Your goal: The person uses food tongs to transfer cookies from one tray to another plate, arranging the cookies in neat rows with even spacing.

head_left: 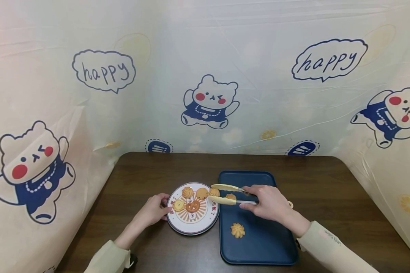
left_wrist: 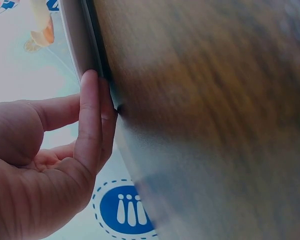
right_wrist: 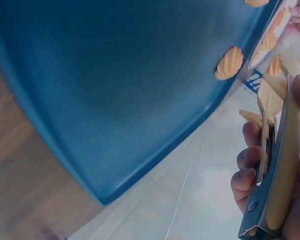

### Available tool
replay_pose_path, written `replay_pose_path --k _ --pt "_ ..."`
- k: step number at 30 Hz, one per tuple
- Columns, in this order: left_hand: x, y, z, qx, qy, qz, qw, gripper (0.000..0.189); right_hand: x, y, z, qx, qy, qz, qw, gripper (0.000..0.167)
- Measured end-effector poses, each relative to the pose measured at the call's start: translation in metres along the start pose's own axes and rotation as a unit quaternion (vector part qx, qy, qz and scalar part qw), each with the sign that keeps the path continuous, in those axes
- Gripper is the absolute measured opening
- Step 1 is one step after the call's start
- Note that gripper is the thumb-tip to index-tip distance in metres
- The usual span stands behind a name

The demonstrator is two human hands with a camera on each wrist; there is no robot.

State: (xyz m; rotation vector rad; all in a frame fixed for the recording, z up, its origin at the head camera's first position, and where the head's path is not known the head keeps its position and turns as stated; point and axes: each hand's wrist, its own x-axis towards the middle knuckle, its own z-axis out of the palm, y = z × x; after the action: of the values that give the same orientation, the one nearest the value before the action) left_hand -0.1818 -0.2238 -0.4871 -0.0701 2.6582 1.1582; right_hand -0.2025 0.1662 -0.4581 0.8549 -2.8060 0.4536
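My left hand [head_left: 152,209] grips the left rim of a round white plate [head_left: 194,226] with red printing, thumb on top; the left wrist view shows the fingers [left_wrist: 90,120] against its edge. On the plate lie several cookies, among them a swirled cookie [head_left: 187,192] and a pretzel-shaped cookie [head_left: 193,206]. My right hand [head_left: 269,201] holds metal tongs [head_left: 227,200] with cream tips. Between the tips, over the plate's right edge, is another swirled cookie [head_left: 214,192]; whether it touches the plate I cannot tell.
Right beside the plate lies a dark blue rectangular tray [head_left: 259,242]. A star-shaped cookie [head_left: 237,230] sits on it, and another cookie [head_left: 231,196] shows behind the tongs. Both stand on a brown wooden table [head_left: 150,170], with a printed cloth [head_left: 259,106] hanging behind.
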Motion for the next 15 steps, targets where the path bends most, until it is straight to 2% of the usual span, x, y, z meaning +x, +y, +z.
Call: replay_pose_path --k 15 --pt "0.002 -0.003 0.001 -0.002 0.001 0.003 1.0 0.043 -0.003 -0.013 0.014 -0.003 -0.046 -0.021 0.9987 0.055"
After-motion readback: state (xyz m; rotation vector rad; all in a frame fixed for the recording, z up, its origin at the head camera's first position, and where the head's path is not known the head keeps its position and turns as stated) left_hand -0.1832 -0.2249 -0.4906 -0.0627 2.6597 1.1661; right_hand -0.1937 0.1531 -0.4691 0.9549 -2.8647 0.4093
